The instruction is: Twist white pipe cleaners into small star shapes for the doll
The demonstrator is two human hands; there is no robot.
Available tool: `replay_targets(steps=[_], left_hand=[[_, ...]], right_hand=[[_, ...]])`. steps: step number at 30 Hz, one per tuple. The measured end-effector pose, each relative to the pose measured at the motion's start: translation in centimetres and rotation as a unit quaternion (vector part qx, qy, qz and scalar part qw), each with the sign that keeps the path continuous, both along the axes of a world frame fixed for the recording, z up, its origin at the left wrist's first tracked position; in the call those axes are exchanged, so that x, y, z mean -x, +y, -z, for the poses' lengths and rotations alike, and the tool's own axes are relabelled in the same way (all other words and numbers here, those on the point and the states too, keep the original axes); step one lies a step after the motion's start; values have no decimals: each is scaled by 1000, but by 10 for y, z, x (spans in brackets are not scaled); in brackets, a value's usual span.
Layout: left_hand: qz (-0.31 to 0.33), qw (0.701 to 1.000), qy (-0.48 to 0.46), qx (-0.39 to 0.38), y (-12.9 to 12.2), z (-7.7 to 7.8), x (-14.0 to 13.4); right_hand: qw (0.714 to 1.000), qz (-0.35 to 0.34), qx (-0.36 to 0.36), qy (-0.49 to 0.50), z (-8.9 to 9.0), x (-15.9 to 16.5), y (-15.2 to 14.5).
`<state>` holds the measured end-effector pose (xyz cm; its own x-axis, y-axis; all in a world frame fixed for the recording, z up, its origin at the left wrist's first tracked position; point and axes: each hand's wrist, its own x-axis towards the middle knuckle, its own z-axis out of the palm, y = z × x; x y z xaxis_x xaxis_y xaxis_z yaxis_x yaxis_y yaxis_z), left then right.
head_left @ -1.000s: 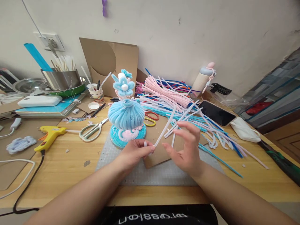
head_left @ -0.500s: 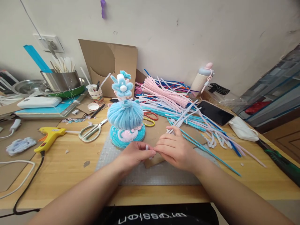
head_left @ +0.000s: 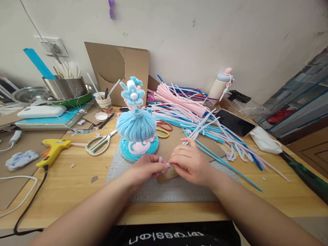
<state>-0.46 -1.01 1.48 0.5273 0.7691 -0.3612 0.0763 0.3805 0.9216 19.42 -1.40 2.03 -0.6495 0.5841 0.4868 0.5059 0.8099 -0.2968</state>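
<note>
My left hand (head_left: 151, 168) pinches a short white pipe cleaner (head_left: 160, 160), most of it hidden by the fingers. Close against its fingertips, my right hand (head_left: 191, 162) has thumb and forefinger pressed together on the same small white piece. Both hands are above a grey cutting mat (head_left: 153, 191) and a piece of cardboard (head_left: 166, 176). Just behind the left hand stands a fluffy blue pipe-cleaner ornament (head_left: 136, 126) on a round blue and pink base (head_left: 125, 150), topped by a blue flower (head_left: 132, 96).
A yellow glue gun (head_left: 53, 150) and white-handled scissors (head_left: 99, 143) lie left. Red and yellow scissors handles (head_left: 164, 126) show behind the ornament. Pink pipe cleaners (head_left: 179, 99) and others pile up at the back. A phone (head_left: 235, 122) and a bottle (head_left: 220, 85) are at right.
The hands stay almost in place, with small finger movements at the white piece. The whole view has shifted very slightly.
</note>
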Motion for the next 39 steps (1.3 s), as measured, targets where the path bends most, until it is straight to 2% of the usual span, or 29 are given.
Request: replay_targets(steps=[5,10,15,22,29,39], left_hand=[[6,1000,4,-19,-1,2,0],[1,999,27,-29,-1,4,-1],[-6,1000,22,-4,-1,8,-2],[-21,1000,7,6,-2,7,-3],[-35,999,12,24,-3,10,-4],[-64,998,22,-5,0,9,-4]], right_hand=[[1000,-8,8,9,-1,1,1],[1000,-4,-21,5,2,2,2],[998,-10,-60,-6,8,4,0],[998,7,-59,-17,8,5,1],[995,2,-96,-21,14,8,-1],[996,34,-81,-6,14,11,-1]])
